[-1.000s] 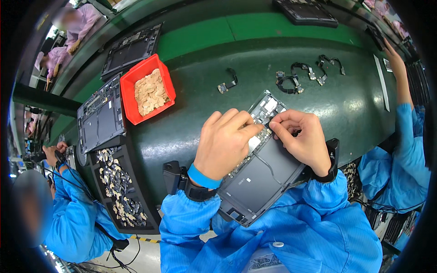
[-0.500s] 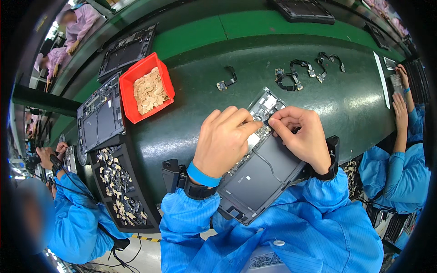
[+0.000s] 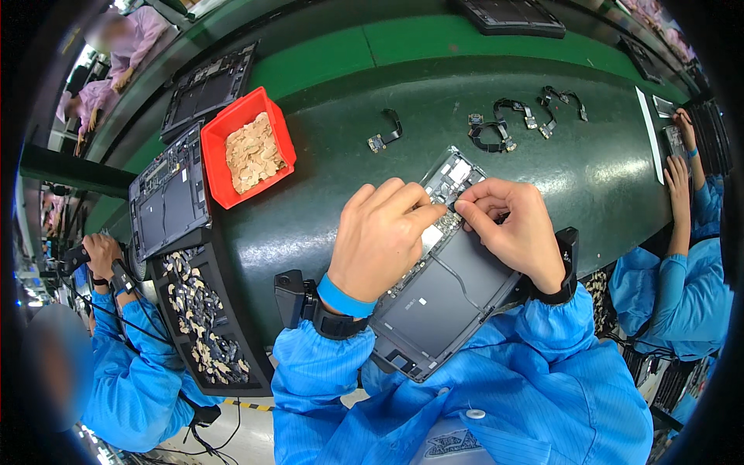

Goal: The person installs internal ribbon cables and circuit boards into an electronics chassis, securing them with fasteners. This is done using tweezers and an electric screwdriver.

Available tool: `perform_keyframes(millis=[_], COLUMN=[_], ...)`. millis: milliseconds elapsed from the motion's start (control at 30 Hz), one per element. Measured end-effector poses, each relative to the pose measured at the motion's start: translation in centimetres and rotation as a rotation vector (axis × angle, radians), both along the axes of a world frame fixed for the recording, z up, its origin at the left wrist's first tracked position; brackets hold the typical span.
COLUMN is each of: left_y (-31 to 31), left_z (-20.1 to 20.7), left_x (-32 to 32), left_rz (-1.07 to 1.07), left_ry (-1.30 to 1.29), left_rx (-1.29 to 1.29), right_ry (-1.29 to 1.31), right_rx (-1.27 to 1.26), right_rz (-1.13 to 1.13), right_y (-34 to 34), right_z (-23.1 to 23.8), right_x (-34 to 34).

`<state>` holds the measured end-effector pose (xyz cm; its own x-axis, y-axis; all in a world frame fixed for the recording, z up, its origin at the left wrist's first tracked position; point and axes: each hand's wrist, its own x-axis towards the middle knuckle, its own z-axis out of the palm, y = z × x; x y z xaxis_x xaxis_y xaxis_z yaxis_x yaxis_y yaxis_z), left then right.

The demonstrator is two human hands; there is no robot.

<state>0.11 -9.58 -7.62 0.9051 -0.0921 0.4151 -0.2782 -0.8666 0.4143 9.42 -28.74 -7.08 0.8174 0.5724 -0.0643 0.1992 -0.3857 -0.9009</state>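
Observation:
An opened laptop chassis (image 3: 434, 310), dark grey with its board bared at the far end, lies slanted in front of me. Over the board's left side, my left hand (image 3: 381, 240) has its fingers curled together, the fingertips down by the small parts; what they grip is hidden. My right hand (image 3: 513, 231) pinches a small black part (image 3: 452, 207) between thumb and forefinger, right beside the left fingertips. The exposed circuit board (image 3: 451, 180) shows silver and white pieces beyond the hands. Between my wrists, a flat cable runs across the chassis.
A red bin (image 3: 284, 136) of tan pieces stands left, next to another opened chassis (image 3: 169, 194). A black tray (image 3: 265, 364) holds many small parts. Black flex cables (image 3: 490, 138) and a single flex cable (image 3: 387, 133) lie on the green bench (image 3: 310, 201). Co-workers sit on both sides.
My hands stay almost in place over the board. At the left, the co-worker's hands have shifted, now together around a dark tool.

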Motion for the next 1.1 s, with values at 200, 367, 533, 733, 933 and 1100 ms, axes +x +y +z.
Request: perform_keyframes(millis=[200,367,533,733,933,1100], left_y=[-0.2,-0.7,-1.1,-2.7,-3.1,-2.9], left_z=[-0.1,0.2,1.7,1.8,2.0,2.3], left_x=[0.2,0.7,-0.7,-0.1,-0.5,-0.8], left_rz=[-0.016,-0.06,0.028,0.033,0.117,0.145], left_ry=[-0.009,-0.068,0.047,0.02,0.076,0.113], left_rx=[0.023,0.052,0.102,0.154,0.156,0.117], right_ry=[-0.002,-0.05,-0.048,-0.099,-0.053,-0.178], right_rx=[-0.023,0.026,0.017,-0.038,0.028,0.021], right_rz=[0.029,0.031,0.092,0.051,0.13,0.043], right_y=[-0.2,-0.9,0.2,-0.5,-0.7,-3.4], right_z=[0.1,-0.3,-0.5,-0.2,-0.3,1.4], right_x=[0.5,0.7,0.7,0.9,1.4,1.7])
